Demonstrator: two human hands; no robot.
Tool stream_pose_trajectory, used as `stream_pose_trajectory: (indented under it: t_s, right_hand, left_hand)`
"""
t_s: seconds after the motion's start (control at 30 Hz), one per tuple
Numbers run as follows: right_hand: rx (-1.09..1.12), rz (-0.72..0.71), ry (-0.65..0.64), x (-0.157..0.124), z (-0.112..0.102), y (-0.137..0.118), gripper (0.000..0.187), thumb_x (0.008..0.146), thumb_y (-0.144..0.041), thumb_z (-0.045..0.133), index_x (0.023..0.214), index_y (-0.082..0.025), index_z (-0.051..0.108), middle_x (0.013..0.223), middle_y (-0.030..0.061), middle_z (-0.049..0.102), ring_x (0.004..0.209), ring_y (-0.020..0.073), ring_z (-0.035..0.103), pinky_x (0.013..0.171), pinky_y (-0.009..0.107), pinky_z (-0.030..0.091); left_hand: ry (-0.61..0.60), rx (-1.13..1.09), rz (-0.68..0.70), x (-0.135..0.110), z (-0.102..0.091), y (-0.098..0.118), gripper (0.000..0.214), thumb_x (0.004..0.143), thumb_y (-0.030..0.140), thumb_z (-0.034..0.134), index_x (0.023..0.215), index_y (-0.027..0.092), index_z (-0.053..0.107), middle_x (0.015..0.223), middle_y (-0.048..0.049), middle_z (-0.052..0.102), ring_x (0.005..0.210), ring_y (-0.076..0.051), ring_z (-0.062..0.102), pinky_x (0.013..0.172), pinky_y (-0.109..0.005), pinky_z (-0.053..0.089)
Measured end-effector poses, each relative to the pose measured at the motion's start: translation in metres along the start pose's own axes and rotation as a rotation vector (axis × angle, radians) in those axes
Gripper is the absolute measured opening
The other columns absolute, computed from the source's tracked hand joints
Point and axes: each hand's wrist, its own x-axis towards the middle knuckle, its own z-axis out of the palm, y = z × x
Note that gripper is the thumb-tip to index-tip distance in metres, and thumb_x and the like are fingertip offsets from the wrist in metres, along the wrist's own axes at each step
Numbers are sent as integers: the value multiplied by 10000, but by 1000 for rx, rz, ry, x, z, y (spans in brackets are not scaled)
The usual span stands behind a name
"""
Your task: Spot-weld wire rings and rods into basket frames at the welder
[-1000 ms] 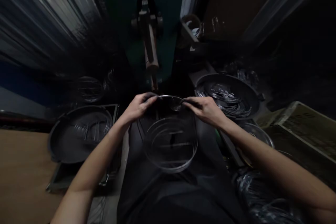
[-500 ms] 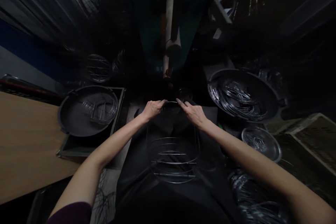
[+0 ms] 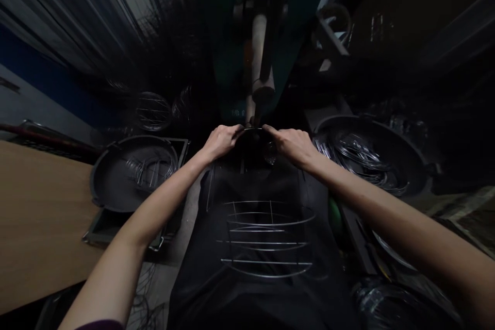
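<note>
My left hand [image 3: 221, 140] and my right hand [image 3: 291, 143] pinch the two sides of a thin wire ring [image 3: 253, 130], held under the tip of a dark machine head [image 3: 260, 94] in front of me. Both hands have their fingers closed on the wire. Lower, over my dark apron, a round wire rack [image 3: 266, 240] of rings and cross bars hangs or rests near my lap. The scene is very dim and the ring's far edge is hard to make out.
A dark round pan [image 3: 131, 172] with wire parts sits on a tray at the left, beside a wooden tabletop [image 3: 38, 216]. Another large pan [image 3: 371, 157] full of wire rings stands at the right. More wire rings [image 3: 390, 301] lie at the lower right.
The view tilted, so the machine head now stands just over my hands. My hands moved up with the wire ring to its tip. The wire rack now shows its cross bars more flatly.
</note>
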Motion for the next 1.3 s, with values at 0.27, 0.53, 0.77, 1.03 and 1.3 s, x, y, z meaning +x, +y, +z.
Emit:
stream_pose_trajectory:
  t_s: [0.27, 0.53, 0.77, 1.03, 1.3]
  right_hand:
    - [62, 49, 22, 6, 6, 4, 524, 885, -187, 350, 1402, -268, 314, 949, 112, 673, 758, 218, 615, 613, 275, 394]
    - [119, 33, 26, 8, 6, 5, 489, 892, -237, 367, 1376, -298, 347, 929, 100, 676, 758, 236, 625, 599, 280, 394]
    - [172, 63, 46, 10, 8, 5, 399, 921, -316, 318, 1302, -290, 433, 908, 98, 671, 767, 240, 629, 593, 275, 386]
    - [241, 33, 59, 13, 0, 4, 382, 949, -387, 249, 1236, -273, 474, 918, 84, 667, 772, 220, 627, 599, 261, 376]
    - [278, 48, 88, 11, 8, 10, 400, 960, -418, 226, 1066, -222, 558, 870, 76, 668, 732, 185, 616, 542, 240, 309]
  left_hand:
    - [-29, 165, 42, 9, 1, 0, 271, 881, 199, 419, 1068, 201, 616, 832, -56, 667, 707, -167, 609, 566, -228, 343]
    - [-35, 195, 67, 13, 2, -2, 255, 872, 198, 436, 1034, 182, 633, 777, -67, 664, 660, -166, 599, 545, -235, 321]
    - [-53, 236, 10, 12, -4, 2, 267, 897, 242, 402, 959, 169, 651, 747, -90, 660, 644, -188, 604, 557, -250, 341]
    - [-35, 120, -3, 9, -7, -5, 273, 907, 293, 412, 978, 176, 648, 772, -75, 675, 695, -179, 623, 609, -234, 379]
    - [12, 52, -40, 1, -5, -6, 314, 924, 329, 382, 938, 161, 647, 742, -71, 666, 671, -171, 618, 592, -235, 360]
